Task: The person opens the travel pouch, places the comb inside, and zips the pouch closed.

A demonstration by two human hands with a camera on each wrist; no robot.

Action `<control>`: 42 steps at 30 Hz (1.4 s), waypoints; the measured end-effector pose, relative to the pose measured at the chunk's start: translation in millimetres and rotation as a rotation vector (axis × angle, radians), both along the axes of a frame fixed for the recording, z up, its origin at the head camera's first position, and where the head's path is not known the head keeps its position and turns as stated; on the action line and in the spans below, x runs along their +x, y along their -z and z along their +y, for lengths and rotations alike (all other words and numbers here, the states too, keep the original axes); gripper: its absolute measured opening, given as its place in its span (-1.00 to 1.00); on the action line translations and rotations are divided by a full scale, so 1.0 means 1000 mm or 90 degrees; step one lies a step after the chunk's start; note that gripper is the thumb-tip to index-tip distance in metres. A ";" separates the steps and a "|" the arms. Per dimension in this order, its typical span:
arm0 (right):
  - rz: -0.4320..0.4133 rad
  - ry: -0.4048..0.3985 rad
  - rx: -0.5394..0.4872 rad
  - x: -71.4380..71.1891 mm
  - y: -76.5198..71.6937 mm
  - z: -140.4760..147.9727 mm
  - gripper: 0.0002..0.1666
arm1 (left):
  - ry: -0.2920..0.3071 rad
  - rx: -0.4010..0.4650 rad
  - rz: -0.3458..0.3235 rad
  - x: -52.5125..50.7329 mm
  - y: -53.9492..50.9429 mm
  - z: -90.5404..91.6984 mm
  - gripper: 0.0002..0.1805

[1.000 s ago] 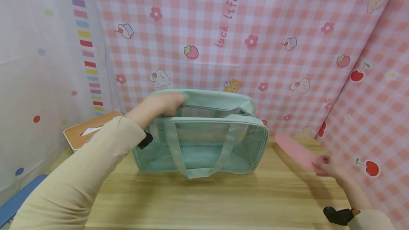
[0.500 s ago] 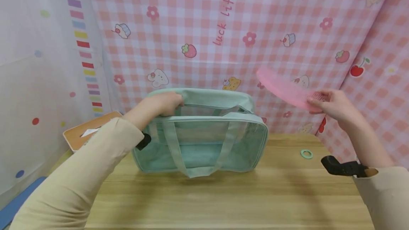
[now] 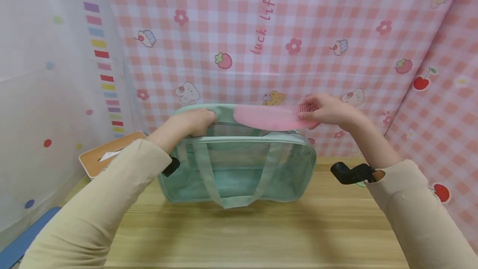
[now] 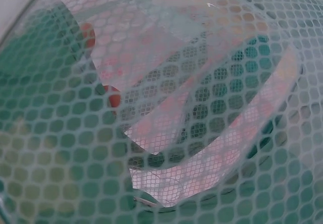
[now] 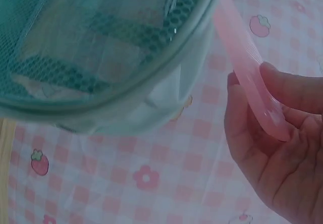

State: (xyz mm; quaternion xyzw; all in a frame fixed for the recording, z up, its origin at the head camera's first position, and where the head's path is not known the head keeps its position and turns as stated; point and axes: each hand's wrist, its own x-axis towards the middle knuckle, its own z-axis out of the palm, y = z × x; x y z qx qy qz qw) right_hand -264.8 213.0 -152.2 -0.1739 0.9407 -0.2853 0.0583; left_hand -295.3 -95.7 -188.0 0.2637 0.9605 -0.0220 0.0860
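A mint-green bag (image 3: pixel 235 177) with see-through panels and mesh ends stands upright on the table, its top unzipped. My left hand (image 3: pixel 192 121) grips the rim at the left end of the opening. Through the mesh in the left wrist view, two fingertips (image 4: pixel 114 99) show inside the bag. Above the right part of the opening, my right hand (image 3: pixel 328 111) holds a pink comb (image 3: pixel 267 117) by one end, teeth upward, the other end pointing left. In the right wrist view, thumb and fingers pinch the comb (image 5: pixel 247 65) beside the bag's end.
A tissue box (image 3: pixel 91 159) with a wooden lid stands behind my left forearm. A mint-green ring (image 3: pixel 361 184) lies on the wooden table (image 3: pixel 231 235), partly hidden by the right wrist strap. Checked pink cloth (image 3: pixel 317 20) hangs at the back and right.
My right hand has lifted the comb from the table's right side, then carried it left over the bag's opening. The green ring came into sight. My left hand stays at the rim.
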 end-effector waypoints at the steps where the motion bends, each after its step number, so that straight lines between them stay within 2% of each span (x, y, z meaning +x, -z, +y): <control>1: -0.005 -0.013 0.008 -0.002 0.000 -0.003 -0.68 | -0.001 0.000 0.000 0.000 0.000 0.001 -0.55; 4: -0.037 -0.038 0.026 -0.009 0.002 -0.010 -0.71 | -0.001 0.001 0.002 -0.001 -0.001 0.002 -0.56; 7: -0.091 -0.056 0.018 -0.020 0.008 -0.016 -0.69 | -0.002 -0.002 0.008 -0.001 -0.002 0.002 -0.55; 11: -0.179 -0.053 -0.041 -0.035 0.021 -0.022 -0.60 | -0.005 -0.010 0.008 0.000 -0.001 0.001 -0.55; 14: -0.222 -0.034 -0.083 -0.043 0.032 -0.030 -0.56 | -0.008 -0.014 0.002 0.001 0.000 0.001 -0.55; 21: -0.309 -0.017 -0.170 -0.051 0.047 -0.042 -0.52 | -0.024 -0.018 -0.014 0.002 0.000 0.003 -0.54; 25: -0.335 -0.033 -0.213 -0.052 0.051 -0.037 -0.46 | -0.027 -0.016 -0.017 0.002 -0.001 0.002 -0.53; 29: -0.349 -0.017 -0.287 -0.051 0.052 -0.028 -0.43 | -0.027 -0.017 -0.017 0.002 -0.001 0.001 -0.54; 31: -0.347 -0.012 -0.315 -0.049 0.051 -0.023 -0.43 | -0.028 -0.019 -0.015 0.002 0.000 0.001 -0.54; 36: -0.330 -0.002 -0.337 -0.043 0.049 -0.011 -0.45 | -0.028 -0.020 -0.013 0.000 0.000 0.000 -0.53; 42: -0.343 0.003 -0.409 -0.037 0.047 0.000 -0.41 | 0.000 0.034 -0.018 -0.004 0.002 -0.004 -0.55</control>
